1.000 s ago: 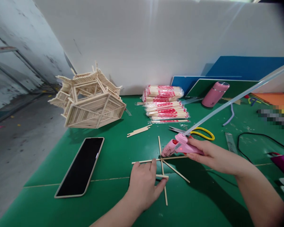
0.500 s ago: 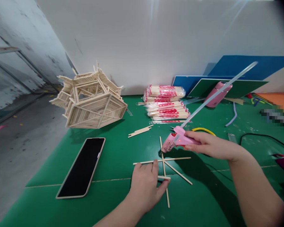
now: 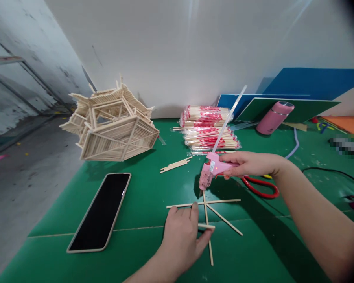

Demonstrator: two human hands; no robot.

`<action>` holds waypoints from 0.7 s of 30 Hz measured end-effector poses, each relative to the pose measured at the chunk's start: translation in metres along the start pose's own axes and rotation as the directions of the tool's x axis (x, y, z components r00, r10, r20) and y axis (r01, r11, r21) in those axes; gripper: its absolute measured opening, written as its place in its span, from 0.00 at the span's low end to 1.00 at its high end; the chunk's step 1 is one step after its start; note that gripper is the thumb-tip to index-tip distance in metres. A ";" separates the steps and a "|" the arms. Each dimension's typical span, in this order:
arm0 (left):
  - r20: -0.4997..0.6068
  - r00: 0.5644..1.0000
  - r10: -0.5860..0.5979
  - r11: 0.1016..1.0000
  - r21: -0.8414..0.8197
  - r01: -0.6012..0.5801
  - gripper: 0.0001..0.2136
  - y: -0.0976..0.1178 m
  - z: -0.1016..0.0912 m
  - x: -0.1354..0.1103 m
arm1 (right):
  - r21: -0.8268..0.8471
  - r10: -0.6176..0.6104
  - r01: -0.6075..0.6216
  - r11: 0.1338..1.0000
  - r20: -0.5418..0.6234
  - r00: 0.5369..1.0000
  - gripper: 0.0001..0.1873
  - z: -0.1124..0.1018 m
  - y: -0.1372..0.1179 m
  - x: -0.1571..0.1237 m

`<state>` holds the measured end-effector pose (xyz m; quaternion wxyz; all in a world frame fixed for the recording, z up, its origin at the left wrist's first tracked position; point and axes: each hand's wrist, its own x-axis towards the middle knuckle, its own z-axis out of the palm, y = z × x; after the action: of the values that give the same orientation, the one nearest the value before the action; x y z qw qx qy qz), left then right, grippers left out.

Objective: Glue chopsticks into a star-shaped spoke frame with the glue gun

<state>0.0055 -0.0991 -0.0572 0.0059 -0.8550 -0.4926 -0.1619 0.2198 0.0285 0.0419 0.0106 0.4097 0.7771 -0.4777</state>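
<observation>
My right hand [image 3: 247, 164] is closed round a pink glue gun [image 3: 210, 173] with a clear glue stick [image 3: 228, 120] rising from its back. The nozzle points down at the upright stick of a crossed set of thin wooden sticks [image 3: 206, 206] lying on the green mat [image 3: 141, 196]. My left hand [image 3: 181, 236] rests on those sticks, fingertips pressing the horizontal one, while thumb and finger pinch a short stick piece [image 3: 207, 226].
A black phone [image 3: 102, 210] lies to the left. A stick-built model house [image 3: 112, 124] stands at the mat's back left. Wrapped chopstick packs [image 3: 208, 127], loose sticks [image 3: 175, 164], red-handled scissors [image 3: 261, 188], a pink bottle [image 3: 274, 117] and a black cable [image 3: 333, 173] lie behind and right.
My right hand swung the glue gun left and tipped its nozzle downward onto the upright stick; the glue stick now stands steeper. My left hand stayed on the sticks.
</observation>
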 end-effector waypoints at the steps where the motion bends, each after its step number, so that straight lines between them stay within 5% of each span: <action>1: -0.001 1.000 -0.003 1.000 -0.002 0.003 0.21 0.000 0.000 0.000 | -0.021 -0.006 0.007 1.000 0.010 1.000 0.15 -0.001 -0.001 0.001; 21: 0.001 1.000 0.003 1.000 -0.013 -0.003 0.21 -0.002 0.004 0.000 | -0.329 -0.036 0.094 0.940 0.180 0.983 0.11 -0.018 -0.020 0.022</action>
<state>0.0050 -0.0969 -0.0611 0.0003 -0.8559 -0.4902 -0.1646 0.1987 0.0517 0.0573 0.1312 0.3334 0.8564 -0.3717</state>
